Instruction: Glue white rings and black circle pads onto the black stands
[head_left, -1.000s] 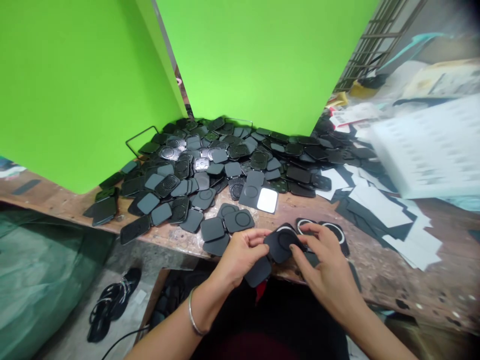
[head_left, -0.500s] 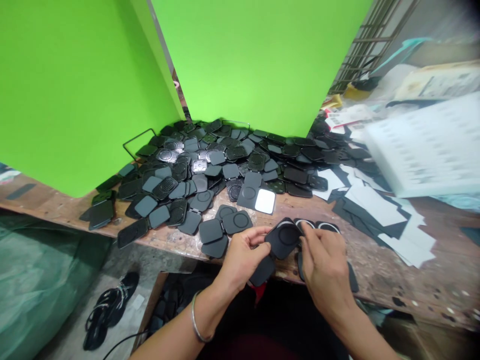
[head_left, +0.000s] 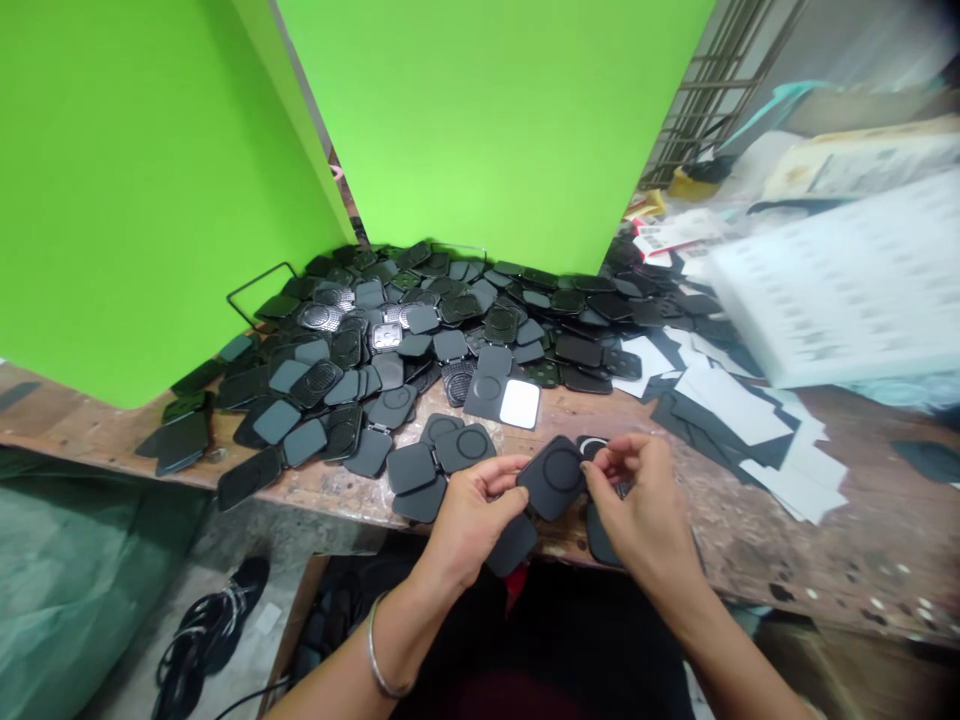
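A black pad [head_left: 553, 476] is pinched between the left hand [head_left: 469, 515] and right hand [head_left: 637, 505]. A big pile [head_left: 420, 320] is left waiting on the bench [head_left: 750, 540].

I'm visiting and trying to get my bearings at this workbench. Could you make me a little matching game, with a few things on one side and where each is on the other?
Things:
1. dark square pad with a ring mark
2. metal bangle
3. white square piece
4. white sheets

Places:
A. spread on the bench to the right
B. on the left wrist
C. on the bench, at the near edge of the heap of pads
D. held between the left hand and right hand

Pairs: 1-D, 2-B, 3-C, 4-A
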